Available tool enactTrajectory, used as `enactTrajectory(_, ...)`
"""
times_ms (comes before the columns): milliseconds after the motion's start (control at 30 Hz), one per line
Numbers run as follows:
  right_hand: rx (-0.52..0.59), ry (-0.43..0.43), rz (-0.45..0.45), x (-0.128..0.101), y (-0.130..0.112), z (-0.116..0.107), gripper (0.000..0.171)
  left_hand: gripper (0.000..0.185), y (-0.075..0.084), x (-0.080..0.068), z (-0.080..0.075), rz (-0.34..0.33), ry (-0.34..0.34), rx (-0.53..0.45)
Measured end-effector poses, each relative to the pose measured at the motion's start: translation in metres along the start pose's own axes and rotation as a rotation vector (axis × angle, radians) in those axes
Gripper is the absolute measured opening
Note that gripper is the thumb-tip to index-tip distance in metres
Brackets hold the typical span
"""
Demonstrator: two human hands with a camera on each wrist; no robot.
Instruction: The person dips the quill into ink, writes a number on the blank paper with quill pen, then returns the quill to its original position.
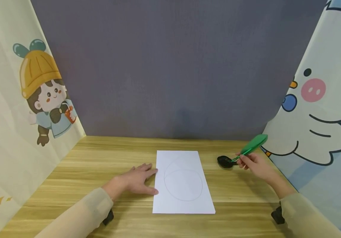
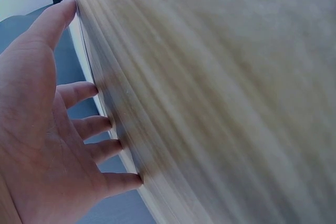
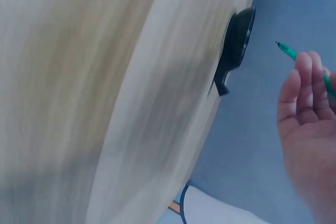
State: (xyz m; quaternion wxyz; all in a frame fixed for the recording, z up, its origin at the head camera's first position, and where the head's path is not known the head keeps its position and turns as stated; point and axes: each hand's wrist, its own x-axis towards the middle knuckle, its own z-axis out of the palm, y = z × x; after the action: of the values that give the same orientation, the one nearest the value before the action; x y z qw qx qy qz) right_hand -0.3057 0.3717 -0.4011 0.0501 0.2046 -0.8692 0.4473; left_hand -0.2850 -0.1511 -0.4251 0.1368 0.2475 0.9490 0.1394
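Note:
A white sheet of paper [image 1: 179, 206] lies on the table, with thin curved pencil-like lines forming a rounded shape. My left hand [image 1: 136, 180] rests at its left edge, fingers spread, thumb and a fingertip touching the paper; the left wrist view shows the fingers [image 2: 79, 93] fairly straight. Off to the paper's right, my right hand [image 1: 255, 167] pinches a green pen [image 1: 253, 144] with a broad leaf- or feather-like top. Its dark tip points left, raised off the table in the right wrist view. Beside it sits a black spoon-shaped dish [image 1: 225, 162] with a short handle.
The wood-grain table [image 1: 113, 148] ends at a dark grey panel [image 1: 170, 66] behind. Printed cloths with cartoon figures hang at the left [image 1: 3, 109] and the right [image 1: 337, 142].

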Motion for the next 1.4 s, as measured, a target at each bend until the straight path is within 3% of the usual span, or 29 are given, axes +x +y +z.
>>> enactTrajectory(300, -0.254, 0.017, -0.035, -0.004, 0.007, -0.012, 0.031, 0.099, 0.001, 0.0, -0.001, 0.001, 0.001, 0.005)
enactTrajectory(567, -0.414, -0.026, 0.031, -0.007, 0.017, -0.019, 0.03, 0.099, 0.003, -0.001, -0.002, 0.005, -0.005, 0.003)
enactTrajectory(933, -0.578, -0.153, -0.01, -0.006, 0.021, -0.02, 0.026, 0.099, 0.002, -0.002, -0.002, 0.0, -0.002, 0.006)
enactTrajectory(1400, -0.553, -0.244, 0.06, -0.004, 0.023, -0.007, 0.03, 0.099, 0.0, 0.001, -0.001, 0.004, -0.002, 0.011)
